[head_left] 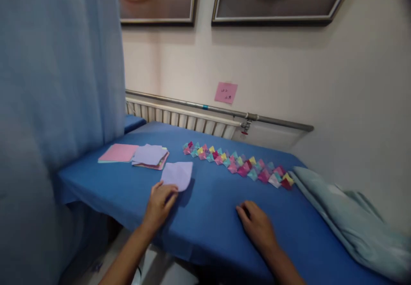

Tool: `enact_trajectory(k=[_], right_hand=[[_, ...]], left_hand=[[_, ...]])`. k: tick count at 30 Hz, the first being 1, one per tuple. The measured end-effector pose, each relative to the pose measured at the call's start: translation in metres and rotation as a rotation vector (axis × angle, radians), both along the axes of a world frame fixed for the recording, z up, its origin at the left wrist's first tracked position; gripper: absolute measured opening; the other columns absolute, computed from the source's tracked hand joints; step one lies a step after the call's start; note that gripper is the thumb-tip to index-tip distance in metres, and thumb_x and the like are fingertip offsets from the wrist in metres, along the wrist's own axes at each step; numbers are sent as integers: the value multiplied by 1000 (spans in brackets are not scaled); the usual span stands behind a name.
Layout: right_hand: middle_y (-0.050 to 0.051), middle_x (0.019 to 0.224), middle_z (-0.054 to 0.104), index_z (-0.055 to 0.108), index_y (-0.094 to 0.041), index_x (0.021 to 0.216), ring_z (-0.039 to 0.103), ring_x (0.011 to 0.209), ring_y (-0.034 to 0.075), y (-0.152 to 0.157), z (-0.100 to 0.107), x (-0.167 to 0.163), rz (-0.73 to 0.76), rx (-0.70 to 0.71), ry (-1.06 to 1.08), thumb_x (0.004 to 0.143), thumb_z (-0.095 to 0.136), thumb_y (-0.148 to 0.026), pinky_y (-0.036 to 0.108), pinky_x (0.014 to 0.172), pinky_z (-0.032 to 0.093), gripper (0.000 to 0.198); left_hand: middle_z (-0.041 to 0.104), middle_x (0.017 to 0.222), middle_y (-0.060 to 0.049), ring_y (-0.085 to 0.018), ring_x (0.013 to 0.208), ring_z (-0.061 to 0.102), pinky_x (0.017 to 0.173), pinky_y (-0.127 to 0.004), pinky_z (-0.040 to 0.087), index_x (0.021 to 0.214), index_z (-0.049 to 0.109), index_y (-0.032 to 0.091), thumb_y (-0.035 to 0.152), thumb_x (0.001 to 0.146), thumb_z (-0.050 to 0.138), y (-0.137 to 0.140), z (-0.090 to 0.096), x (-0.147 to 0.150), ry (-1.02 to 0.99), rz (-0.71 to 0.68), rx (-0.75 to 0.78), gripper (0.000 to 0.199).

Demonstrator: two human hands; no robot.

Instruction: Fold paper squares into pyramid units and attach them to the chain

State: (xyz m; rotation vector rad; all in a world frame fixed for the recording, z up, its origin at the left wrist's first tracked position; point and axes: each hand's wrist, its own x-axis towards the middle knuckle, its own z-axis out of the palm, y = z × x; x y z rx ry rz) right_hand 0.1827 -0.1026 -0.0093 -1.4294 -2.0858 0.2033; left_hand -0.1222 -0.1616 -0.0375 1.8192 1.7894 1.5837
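The left hand (pixel 160 201) clamps its grip on a lavender paper sheet (pixel 178 174), plain, squarish, its near right corner curved, extending towards one o'clock over blue cloth (pixel 210 221). At the sheet's four o'clock, farther away, the right hand (pixel 258 225) curls loosely; whether its fingertips meet, I cannot tell.

- Left forearm (pixel 133 250) slants forward and rightward; left hand (pixel 159 200) is closed in a thumb-and-finger pinch;
- Right forearm (pixel 285 264) slants forward and leftward; right hand (pixel 258 226) is loosely curled, thumb near the index finger;
- both hands are well apart.
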Motion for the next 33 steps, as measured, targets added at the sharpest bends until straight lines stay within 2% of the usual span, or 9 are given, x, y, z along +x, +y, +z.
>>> enact_trajectory(k=[3,5,7,10,14,18,21,28,33], right_hand=[[7,79,64,59,-19,83,60,73,19,-25,-2,2,31,25,79,86,44,-32,32,69,48,20],[10,100,65,60,-19,103,60,92,22,-50,-5,1,125,96,99,82,49,-23,37,82,48,24],[10,120,59,58,-21,115,52,112,25,-76,-7,-2,283,106,56,76,52,-14,43,95,42,40],[8,124,58,58,-24,116,48,117,25,-101,-8,-9,358,86,-3,74,54,-7,44,96,39,46],[6,111,64,62,-23,103,54,108,23,-103,-9,-5,387,86,1,76,51,-1,40,91,39,36],[6,109,65,62,-22,98,57,104,20,-101,-9,10,410,43,52,77,48,0,38,88,40,34],[7,109,65,61,-22,99,58,104,21,-105,-9,17,431,30,52,77,47,-1,38,88,40,33],[5,110,66,61,-23,99,56,107,21,-105,-9,27,417,29,37,77,48,-3,40,91,39,32],[5,96,67,61,-23,105,58,92,20,-102,-11,26,247,-20,107,83,49,-10,37,83,41,28]], left_hand=[[72,96,-2,-16,92,64,105,-45,32,93,60,24,11,89,44,-33,-12,61,238,-205,122,21],[71,93,-2,-16,90,64,102,-44,34,95,58,23,5,88,42,-48,-15,89,309,-251,155,24],[70,91,-2,-16,89,64,100,-43,36,95,56,22,4,88,42,-56,-15,107,336,-259,160,24],[69,89,-1,-16,86,63,99,-43,37,96,55,21,4,88,43,-62,-11,120,362,-305,174,22],[70,94,-3,-16,92,63,100,-41,37,102,55,21,7,88,47,-68,-5,116,401,-388,203,22],[64,120,-12,-25,114,56,105,-49,31,123,49,19,13,83,52,-68,-6,84,510,-288,106,41],[61,126,-12,-28,120,52,107,-53,28,128,46,20,19,80,55,-63,-8,60,581,-298,38,49],[68,115,-5,-27,115,55,108,-53,26,115,59,28,18,80,55,-55,-7,58,610,-422,-20,36],[70,105,-4,-25,105,58,104,-50,30,107,64,26,16,81,53,-50,-9,63,566,-393,20,30]])
